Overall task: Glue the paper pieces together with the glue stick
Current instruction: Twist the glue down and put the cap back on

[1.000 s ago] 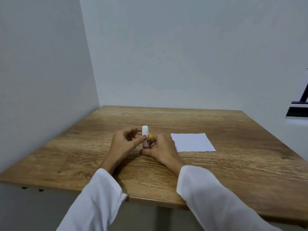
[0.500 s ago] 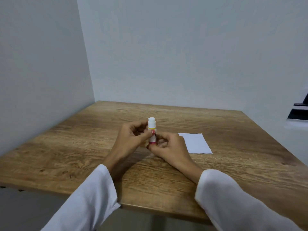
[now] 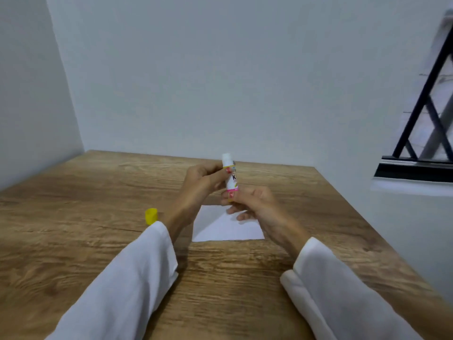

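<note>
Raised now above the white paper sheet (image 3: pixel 228 229), the uncapped white glue stick (image 3: pixel 231 176) is pinched upright by the left hand (image 3: pixel 203 179) while right hand (image 3: pixel 255 201) fingers grip its pink base, likely to twist glue out, small yellow cap (image 3: pixel 151 216) lying left.

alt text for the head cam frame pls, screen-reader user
Two hands hold an uncapped glue stick upright above a white paper on a wooden table: the left hand grips its upper body, the right hand pinches its pink base. Its yellow cap sits on the table beside the left sleeve.
</note>
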